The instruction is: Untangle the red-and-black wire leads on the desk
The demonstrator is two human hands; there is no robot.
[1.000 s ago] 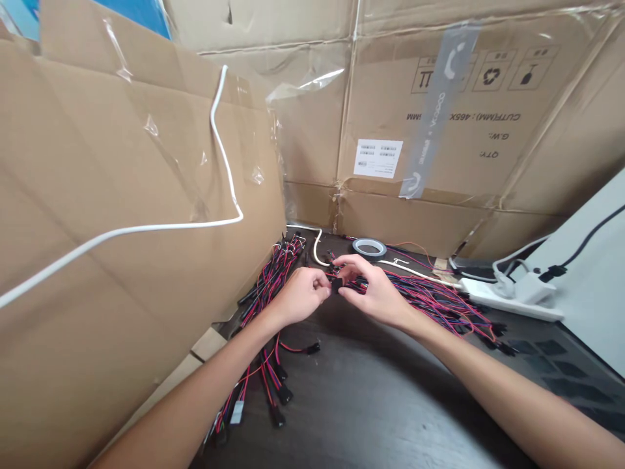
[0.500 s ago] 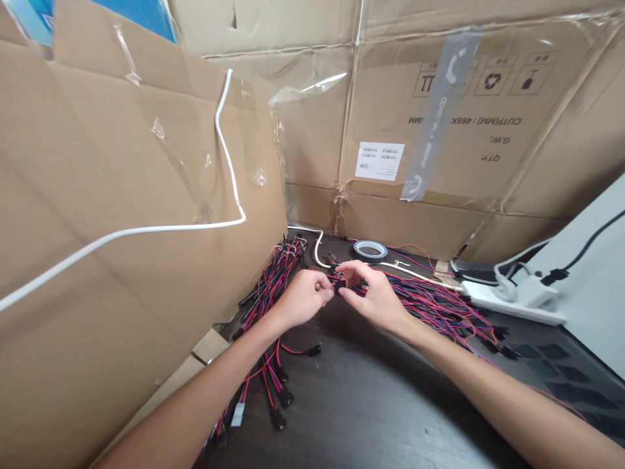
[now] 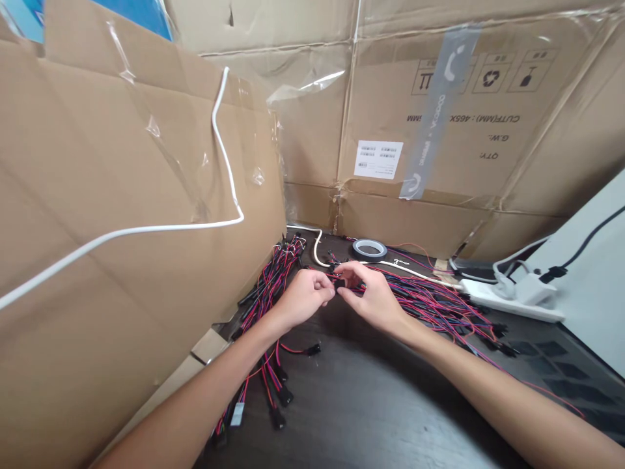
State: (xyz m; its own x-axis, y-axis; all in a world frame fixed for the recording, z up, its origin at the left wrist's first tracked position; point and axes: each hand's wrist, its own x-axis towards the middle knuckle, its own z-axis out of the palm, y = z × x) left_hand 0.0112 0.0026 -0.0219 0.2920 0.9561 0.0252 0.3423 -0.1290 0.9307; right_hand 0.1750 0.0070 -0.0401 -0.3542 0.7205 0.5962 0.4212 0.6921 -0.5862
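Both hands are right on it: the left hand (image 3: pixel 305 298) and right hand (image 3: pixel 374 299) meet over the dark table (image 3: pixel 371 404), fingers pinched together on a tiny black connector (image 3: pixel 340 283) sitting dead between them, about equally close to each, though its long axis is hard to make out. Red and black wires (image 3: pixel 430 301) fan off right, another wire bundle (image 3: pixel 273 280) lies left against the cardboard sheet (image 3: pixel 146 195), and a tape roll (image 3: pixel 370 249) and white power strip (image 3: pixel 508 299) sit farther back
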